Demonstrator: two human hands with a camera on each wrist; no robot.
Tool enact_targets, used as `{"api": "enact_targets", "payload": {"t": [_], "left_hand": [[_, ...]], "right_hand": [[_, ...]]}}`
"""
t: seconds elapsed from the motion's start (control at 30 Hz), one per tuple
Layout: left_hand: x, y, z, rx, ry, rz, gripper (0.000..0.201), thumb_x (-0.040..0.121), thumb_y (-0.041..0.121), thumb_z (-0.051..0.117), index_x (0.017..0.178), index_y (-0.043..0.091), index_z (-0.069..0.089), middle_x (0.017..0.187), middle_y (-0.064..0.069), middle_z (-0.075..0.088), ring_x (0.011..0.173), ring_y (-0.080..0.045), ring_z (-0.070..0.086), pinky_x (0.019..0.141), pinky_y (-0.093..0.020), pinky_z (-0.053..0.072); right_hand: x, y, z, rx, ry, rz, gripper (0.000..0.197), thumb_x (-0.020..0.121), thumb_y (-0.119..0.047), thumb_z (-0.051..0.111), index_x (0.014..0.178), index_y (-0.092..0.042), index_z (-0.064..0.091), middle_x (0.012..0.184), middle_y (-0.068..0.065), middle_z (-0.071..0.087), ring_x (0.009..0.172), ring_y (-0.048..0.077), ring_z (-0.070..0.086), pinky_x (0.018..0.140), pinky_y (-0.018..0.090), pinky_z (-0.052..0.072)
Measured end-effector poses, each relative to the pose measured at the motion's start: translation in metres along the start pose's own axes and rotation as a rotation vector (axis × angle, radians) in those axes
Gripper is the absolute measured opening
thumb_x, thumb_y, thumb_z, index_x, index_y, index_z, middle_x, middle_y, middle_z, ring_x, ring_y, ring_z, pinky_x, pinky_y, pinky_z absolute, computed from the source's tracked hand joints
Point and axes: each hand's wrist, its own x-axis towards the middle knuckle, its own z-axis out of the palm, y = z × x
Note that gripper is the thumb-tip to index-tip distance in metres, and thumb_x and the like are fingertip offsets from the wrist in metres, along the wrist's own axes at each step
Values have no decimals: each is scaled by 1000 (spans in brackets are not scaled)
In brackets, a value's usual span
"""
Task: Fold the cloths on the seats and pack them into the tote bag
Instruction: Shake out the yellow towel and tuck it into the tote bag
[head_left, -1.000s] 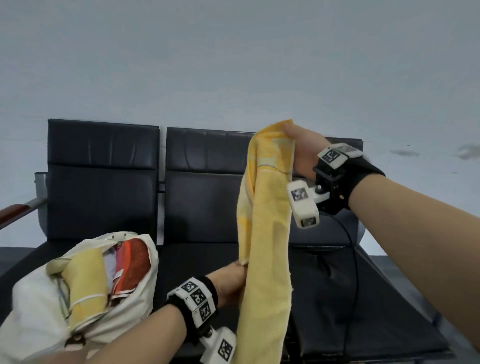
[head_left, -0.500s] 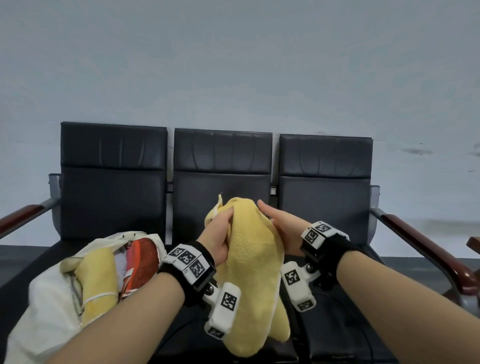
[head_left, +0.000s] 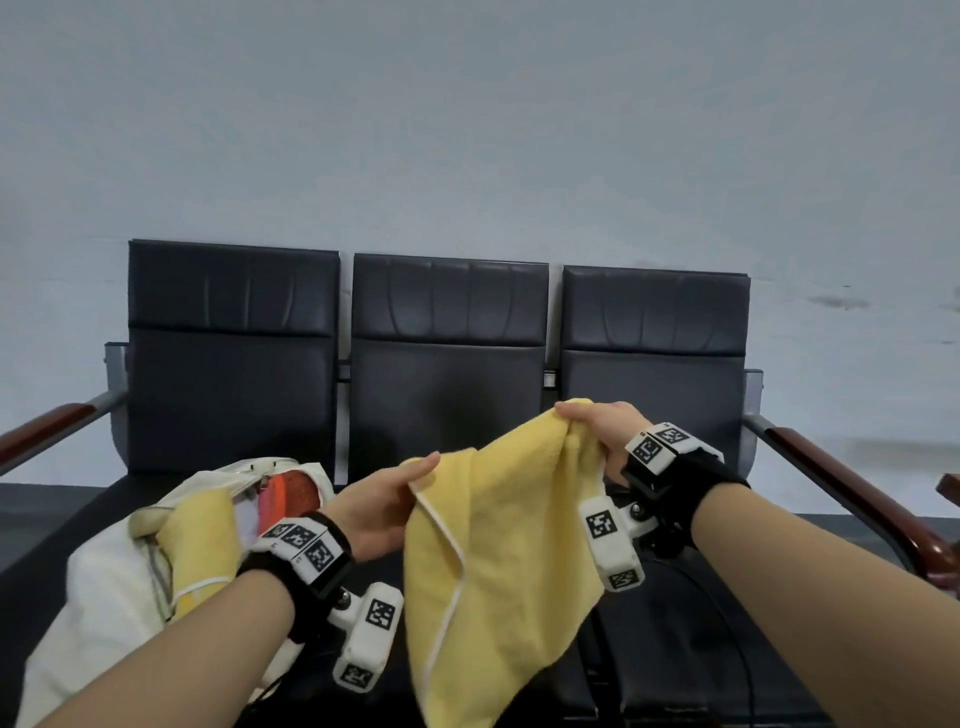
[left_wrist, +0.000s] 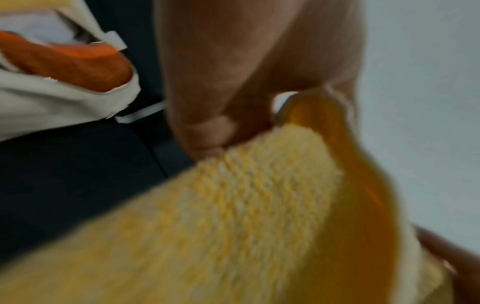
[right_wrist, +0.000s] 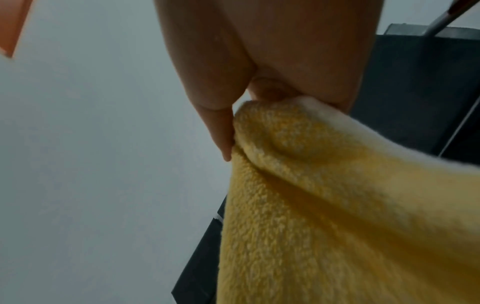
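The yellow cloth (head_left: 498, 545) is held up at centre frame, above the middle of the seats (head_left: 447, 415) — apparently so it hangs flat for the next fold. One top corner is pinched by the left hand (head_left: 374, 512), thumb over fingers; the other is bunched in the curled fingers of the right hand (head_left: 602, 431). At lower left the tote bag (head_left: 104, 597) lies open on the left seat, yellow and orange cloths already inside — its mouth looks crowded.
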Motion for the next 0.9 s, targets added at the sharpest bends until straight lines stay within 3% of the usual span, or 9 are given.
{"api": "enact_targets", "payload": {"t": [0.07,0.1,0.2,0.3,0.4,0.53,0.63,0.73,0.9], "left_hand": [[-5,-6,2,-58,-44,90,20,97,21,55,103,14,73,80,-6,74,82,-21,73,82,-39,56],[-6,-10,4,-62,-62,127,21,93,17,63,113,13,66,87,-9,75,89,-24,73,87,-43,55],[6,-22,7,66,10,146,65,73,17,87,130,11,58,119,-16,70,110,-34,67,97,-55,51],[16,-28,11,171,229,175,40,81,19,82,117,10,67,106,-12,75,97,-31,72,84,-45,58],[22,-31,5,367,416,287,18,92,31,69,106,20,68,99,-2,73,92,-18,68,80,-34,55],[23,-27,-16,675,518,313,37,95,49,58,92,14,70,91,-9,72,89,-26,68,88,-47,55],[19,-21,-33,600,642,307,53,98,53,50,87,4,67,87,-15,70,89,-34,66,87,-47,55],[19,-14,-51,453,756,233,60,99,57,43,98,0,64,94,-17,69,90,-35,66,89,-47,55],[18,-15,-64,104,712,7,69,89,69,51,112,5,63,102,-16,70,95,-36,66,91,-50,55]], "right_hand": [[-13,-6,-1,71,-4,26,74,55,-33,89,116,-1,63,103,20,72,92,36,71,87,54,55],[-15,-7,-1,90,-5,39,71,58,-29,86,118,-1,61,104,21,71,93,36,70,88,53,54],[-18,-13,1,100,-35,32,64,64,-20,81,119,1,58,108,23,68,96,39,69,91,54,52],[-13,-15,5,51,-18,-14,60,61,-20,84,115,-2,64,109,22,69,96,39,68,89,54,54],[-3,-13,5,-74,-8,-65,65,40,-36,84,100,-12,74,104,16,72,93,36,70,85,51,57],[-24,-18,3,-251,59,-147,29,79,-30,74,101,-11,73,92,9,70,82,25,67,75,39,58],[-21,-13,-2,-425,145,-215,40,90,-32,62,111,1,68,94,15,68,87,28,65,81,38,55],[-17,-4,-8,-468,176,-159,53,92,-43,59,126,-3,59,105,8,63,94,24,61,78,31,44],[-11,7,-11,-392,187,-20,70,87,-55,61,136,-5,50,117,9,58,106,28,56,89,39,46]]}}
